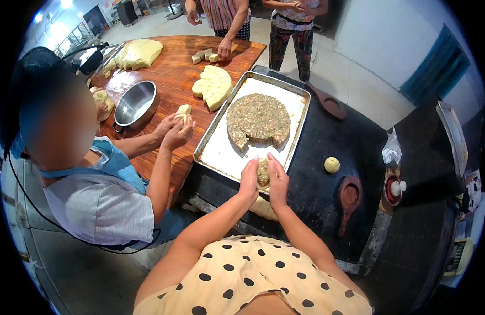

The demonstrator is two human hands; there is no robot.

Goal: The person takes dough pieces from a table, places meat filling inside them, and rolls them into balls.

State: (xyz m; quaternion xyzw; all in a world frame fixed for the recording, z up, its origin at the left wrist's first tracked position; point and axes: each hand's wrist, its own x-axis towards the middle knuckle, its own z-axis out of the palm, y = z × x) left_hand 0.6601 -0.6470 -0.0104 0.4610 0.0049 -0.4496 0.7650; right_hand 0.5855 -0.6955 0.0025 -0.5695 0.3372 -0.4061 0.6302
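Note:
Between my left hand and my right hand is a piece of dough with brown-green filling showing in it. Both hands are cupped around it from the sides, fingers pointing away from me. They are over the near edge of a metal tray lined with white paper. On the tray lies a thick round slab of speckled filling, with a notch broken out of its near side. Pale dough shows just below my hands, partly hidden by them and my clothing.
A round dough ball and a wooden mould sit on the black surface at right; another mould lies farther back. On the wooden table are cut dough pieces, a steel bowl and a dough mass. A co-worker at left holds dough; two people stand beyond.

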